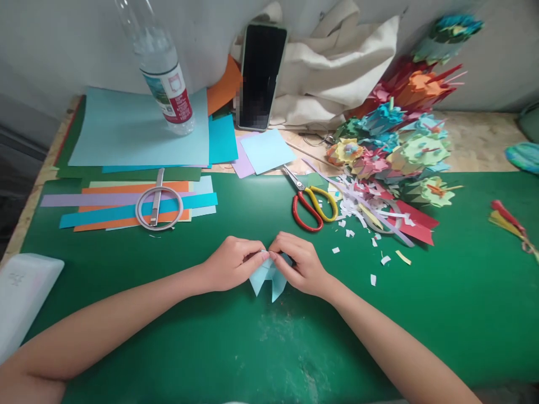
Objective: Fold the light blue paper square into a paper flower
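Between both hands is a small folded piece of light blue paper [265,272], with two pointed ends hanging toward me. My left hand [236,261] pinches its upper left edge between thumb and fingers. On the upper right part, my right hand [301,264] grips the same paper, its thumb close to the left thumb. The fingers cover the top of the fold, so its full shape is hidden. Just beyond the right hand lie scissors [309,205] with one red and one yellow handle loop, blades slightly apart.
Coloured paper strips [84,199] lie at left under a tape roll [138,210]. Behind stand a water bottle [168,84] on paper sheets [126,129] and a leaning phone [263,76]. Paper flowers [387,134] and white scraps [349,207] occupy the right. A white box [29,297] sits far left.
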The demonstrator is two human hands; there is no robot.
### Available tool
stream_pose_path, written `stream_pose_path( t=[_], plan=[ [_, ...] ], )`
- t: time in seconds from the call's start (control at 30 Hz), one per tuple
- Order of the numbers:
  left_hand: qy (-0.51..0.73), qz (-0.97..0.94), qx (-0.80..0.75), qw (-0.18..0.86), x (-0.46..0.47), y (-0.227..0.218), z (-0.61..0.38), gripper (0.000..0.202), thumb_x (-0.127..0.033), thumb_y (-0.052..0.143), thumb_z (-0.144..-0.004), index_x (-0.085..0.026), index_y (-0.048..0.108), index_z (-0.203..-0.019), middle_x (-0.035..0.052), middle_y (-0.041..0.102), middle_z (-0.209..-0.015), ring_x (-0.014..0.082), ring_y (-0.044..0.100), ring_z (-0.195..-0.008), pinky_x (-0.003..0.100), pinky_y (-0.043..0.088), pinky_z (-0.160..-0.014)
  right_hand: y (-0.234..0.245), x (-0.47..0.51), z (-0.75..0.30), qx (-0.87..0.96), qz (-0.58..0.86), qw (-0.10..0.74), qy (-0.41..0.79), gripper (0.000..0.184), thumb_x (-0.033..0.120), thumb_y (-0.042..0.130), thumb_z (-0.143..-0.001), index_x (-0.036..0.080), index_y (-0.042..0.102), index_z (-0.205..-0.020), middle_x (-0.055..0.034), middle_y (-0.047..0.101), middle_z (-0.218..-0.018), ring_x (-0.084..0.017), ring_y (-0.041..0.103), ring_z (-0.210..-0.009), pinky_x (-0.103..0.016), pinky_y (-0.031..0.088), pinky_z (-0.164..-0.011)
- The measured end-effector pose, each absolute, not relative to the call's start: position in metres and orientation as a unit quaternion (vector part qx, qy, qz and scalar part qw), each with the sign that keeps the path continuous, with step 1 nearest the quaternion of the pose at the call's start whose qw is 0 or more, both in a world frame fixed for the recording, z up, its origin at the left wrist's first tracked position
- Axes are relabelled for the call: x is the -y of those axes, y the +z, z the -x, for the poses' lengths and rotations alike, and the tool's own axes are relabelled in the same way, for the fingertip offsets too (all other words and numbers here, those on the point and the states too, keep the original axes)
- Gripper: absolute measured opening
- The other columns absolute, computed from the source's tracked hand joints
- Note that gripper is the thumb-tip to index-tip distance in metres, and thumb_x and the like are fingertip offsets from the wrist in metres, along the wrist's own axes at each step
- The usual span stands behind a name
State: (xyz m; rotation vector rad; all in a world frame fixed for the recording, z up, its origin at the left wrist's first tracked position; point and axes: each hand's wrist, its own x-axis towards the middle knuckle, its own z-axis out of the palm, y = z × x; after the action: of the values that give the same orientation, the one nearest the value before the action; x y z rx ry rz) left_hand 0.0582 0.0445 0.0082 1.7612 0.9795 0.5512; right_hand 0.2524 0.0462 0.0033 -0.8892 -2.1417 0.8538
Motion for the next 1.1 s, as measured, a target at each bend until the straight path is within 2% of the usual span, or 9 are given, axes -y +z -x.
stream_pose_path(
  t=[0.1, 0.27, 0.57, 0.7, 0.83, 0.93, 1.1],
  plan=[
    [0.235, -0.724, -0.404, 0.507, -0.044, 0.009, -0.057, 0.039, -0.029, 0.042, -0.096, -0.014, 0.043, -0.059, -0.0051, 0.044, -0.054, 0.0048, 0.039, -0.052, 0.019, 0.029, -0.055, 0.003, -0.046, -0.252, 0.818, 0.341, 0.330, 0.325, 0.017, 0.015, 0.047, -0.093, 0.019, 0.051, -0.077, 0.0008, 0.051, -0.066, -0.010, 0.045, -0.063, -0.024, 0.036, -0.059],
    [0.228, -0.719, -0.396, 0.523, -0.043, 0.010, -0.055, 0.043, -0.034, 0.038, -0.098, -0.015, 0.047, -0.060, -0.0040, 0.053, -0.050, 0.0062, 0.049, -0.050, 0.018, 0.036, -0.055, 0.001, -0.047, -0.253, 0.812, 0.335, 0.322, 0.353, 0.019, 0.018, 0.046, -0.094, 0.019, 0.051, -0.076, 0.0008, 0.052, -0.066, -0.011, 0.045, -0.064, -0.025, 0.036, -0.061],
    [0.240, -0.724, -0.409, 0.502, -0.044, 0.005, -0.057, 0.042, -0.038, 0.042, -0.095, -0.016, 0.045, -0.060, -0.0046, 0.050, -0.050, 0.0067, 0.046, -0.049, 0.019, 0.033, -0.051, 0.002, -0.052, -0.253, 0.799, 0.345, 0.312, 0.381, 0.024, 0.030, 0.050, -0.094, 0.018, 0.054, -0.074, 0.0006, 0.054, -0.066, -0.011, 0.048, -0.066, -0.024, 0.038, -0.063],
    [0.266, -0.695, -0.448, 0.496, -0.043, 0.003, -0.061, 0.036, -0.042, 0.041, -0.096, -0.016, 0.050, -0.072, -0.0028, 0.057, -0.059, 0.0094, 0.057, -0.054, 0.019, 0.037, -0.050, 0.003, -0.053, -0.250, 0.782, 0.383, 0.319, 0.374, 0.028, 0.032, 0.048, -0.094, 0.017, 0.051, -0.071, 0.0009, 0.052, -0.067, -0.011, 0.047, -0.064, -0.023, 0.037, -0.061],
    [0.273, -0.670, -0.455, 0.519, -0.041, 0.002, -0.063, 0.040, -0.053, 0.045, -0.093, -0.018, 0.046, -0.073, -0.0017, 0.061, -0.062, 0.0140, 0.066, -0.052, 0.019, 0.042, -0.043, 0.001, -0.054, -0.246, 0.770, 0.410, 0.325, 0.366, 0.030, 0.034, 0.046, -0.095, 0.017, 0.049, -0.070, 0.0013, 0.052, -0.067, -0.010, 0.046, -0.062, -0.023, 0.036, -0.059],
    [0.292, -0.665, -0.463, 0.508, -0.038, 0.002, -0.063, 0.039, -0.051, 0.046, -0.092, -0.018, 0.047, -0.073, -0.0020, 0.062, -0.059, 0.0141, 0.067, -0.051, 0.019, 0.044, -0.044, 0.000, -0.054, -0.243, 0.769, 0.417, 0.322, 0.362, 0.029, 0.034, 0.046, -0.094, 0.016, 0.052, -0.071, 0.0015, 0.053, -0.066, -0.010, 0.046, -0.062, -0.022, 0.035, -0.059],
    [0.318, -0.665, -0.483, 0.474, -0.031, 0.002, -0.061, 0.036, -0.047, 0.047, -0.092, -0.018, 0.047, -0.070, -0.0032, 0.057, -0.053, 0.0132, 0.064, -0.048, 0.019, 0.041, -0.043, 0.002, -0.055, -0.239, 0.780, 0.404, 0.319, 0.356, 0.030, 0.036, 0.044, -0.093, 0.016, 0.053, -0.071, 0.0017, 0.054, -0.065, -0.010, 0.048, -0.062, -0.022, 0.035, -0.059]
  ],
)
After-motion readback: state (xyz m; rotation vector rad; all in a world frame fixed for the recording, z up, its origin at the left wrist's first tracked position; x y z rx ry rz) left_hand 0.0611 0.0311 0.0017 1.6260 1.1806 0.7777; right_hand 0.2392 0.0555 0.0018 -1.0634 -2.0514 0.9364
